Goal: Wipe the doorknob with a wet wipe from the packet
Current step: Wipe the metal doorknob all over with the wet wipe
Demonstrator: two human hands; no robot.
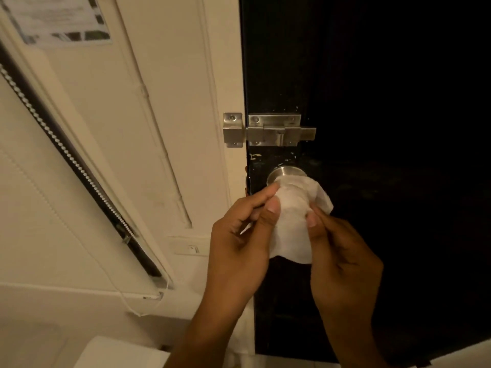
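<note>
Both hands, left hand (pixel 239 235) and right hand (pixel 342 256), pinch a wet wipe (pixel 292 216) draped over the doorknob (pixel 285 173), hiding all but its base; the wall notice (pixel 58 19) is too blurred to read.

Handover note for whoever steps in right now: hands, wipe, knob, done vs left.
Left hand: pinches the wet wipe at its left side.
Right hand: pinches the wipe's right side.
Wipe: draped over the doorknob on the dark door, covering the knob; only its metal base plate shows.
Packet: not in view.
Done: wipe out and on the knob.
Left: rub the knob all round, then lift the wipe off.
</note>
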